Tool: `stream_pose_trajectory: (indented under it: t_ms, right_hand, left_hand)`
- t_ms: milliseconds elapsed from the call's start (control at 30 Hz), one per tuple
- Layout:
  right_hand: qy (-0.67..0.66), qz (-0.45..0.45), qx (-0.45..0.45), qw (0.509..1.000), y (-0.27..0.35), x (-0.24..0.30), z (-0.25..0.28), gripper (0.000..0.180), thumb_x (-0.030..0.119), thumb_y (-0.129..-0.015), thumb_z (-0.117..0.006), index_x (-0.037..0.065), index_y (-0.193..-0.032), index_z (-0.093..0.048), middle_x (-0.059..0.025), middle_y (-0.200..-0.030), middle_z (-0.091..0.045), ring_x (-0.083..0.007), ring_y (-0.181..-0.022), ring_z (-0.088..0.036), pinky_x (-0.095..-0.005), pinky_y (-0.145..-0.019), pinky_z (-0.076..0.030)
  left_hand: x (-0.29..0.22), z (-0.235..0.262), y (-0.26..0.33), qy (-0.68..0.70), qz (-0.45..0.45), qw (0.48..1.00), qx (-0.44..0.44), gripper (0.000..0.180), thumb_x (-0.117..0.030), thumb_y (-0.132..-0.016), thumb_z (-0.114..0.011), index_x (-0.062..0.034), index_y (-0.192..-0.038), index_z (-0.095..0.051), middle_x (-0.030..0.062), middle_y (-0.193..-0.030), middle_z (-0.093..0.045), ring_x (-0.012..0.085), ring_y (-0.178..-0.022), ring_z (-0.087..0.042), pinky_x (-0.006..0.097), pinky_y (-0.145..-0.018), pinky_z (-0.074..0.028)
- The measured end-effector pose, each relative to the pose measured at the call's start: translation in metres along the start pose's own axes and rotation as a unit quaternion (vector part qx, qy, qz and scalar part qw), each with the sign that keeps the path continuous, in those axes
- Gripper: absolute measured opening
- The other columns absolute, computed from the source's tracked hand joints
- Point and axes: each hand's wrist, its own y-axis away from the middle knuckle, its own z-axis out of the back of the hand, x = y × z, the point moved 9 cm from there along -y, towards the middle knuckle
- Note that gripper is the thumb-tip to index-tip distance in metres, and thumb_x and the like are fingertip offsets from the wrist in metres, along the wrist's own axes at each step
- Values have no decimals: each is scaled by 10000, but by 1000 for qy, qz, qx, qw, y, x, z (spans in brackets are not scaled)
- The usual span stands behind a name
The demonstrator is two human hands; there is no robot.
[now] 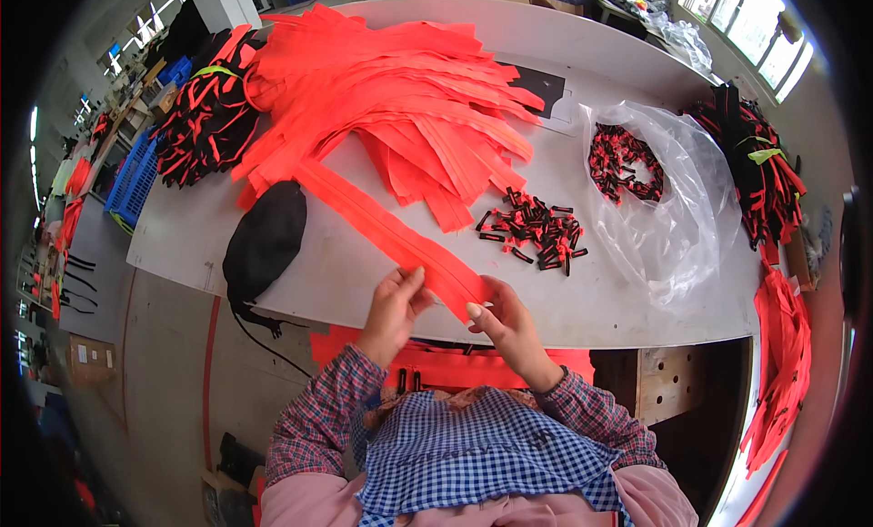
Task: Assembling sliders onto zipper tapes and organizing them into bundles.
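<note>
A bright orange-red zipper tape (pixel 382 231) runs from the far left of the table to its front edge. Its near end is between my two hands. My left hand (pixel 396 311) pinches the tape's left edge, thumb and fingers closed. At the cut end, my right hand (pixel 509 331) grips it with the thumb on top. Beyond lies a large heap of the same zipper tapes (pixel 391 90). To the right of the held tape is a loose pile of small black-and-red zipper pulls (pixel 536 229). More orange-red tape (pixel 546 363) lies below the table edge, partly hidden by my arms.
A clear plastic bag (pixel 677 231) holds more zipper pulls (pixel 623 163) on the right. A black cloth bundle (pixel 265 231) with a cord sits at the left edge. Tied black-and-red bundles (pixel 214 118) stand far left and far right. A wooden box (pixel 670 381) is under the table.
</note>
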Motion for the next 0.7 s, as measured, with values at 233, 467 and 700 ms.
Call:
stream_pose_trajectory:
  t_ms: [233,467,700]
  right_hand:
    - [181,39,58,981,23,-2,2,221,100,-936,-677,11,-1130,-623,-68,-941,-687,-135,-826,-652,-275,-721,-536]
    - [322,184,99,923,62,40,8,274,36,-864,-716,28,-1130,-651,-101,-919,-689,-203,-813,-692,-311,-732,-552]
    - [110,100,-9,989,56,31,53,146,46,-890,-722,-17,-1018,-692,-74,-868,-689,-117,-778,-665,-258,-727,-547]
  left_hand:
    - [-15,28,68,-463,-308,818,-145,531,-277,-956,-669,-21,-1376,-470,143,-1274,-561,233,-1203,-549,410,-1024,-451]
    - [-2,-94,110,-663,-366,595,269,500,-273,-853,-759,-8,-1243,-595,137,-1057,-662,311,-1060,-625,441,-1026,-437]
    - [23,-98,110,-561,-229,766,213,285,-143,-922,-691,23,-1148,-640,124,-922,-695,264,-868,-683,314,-760,-553]
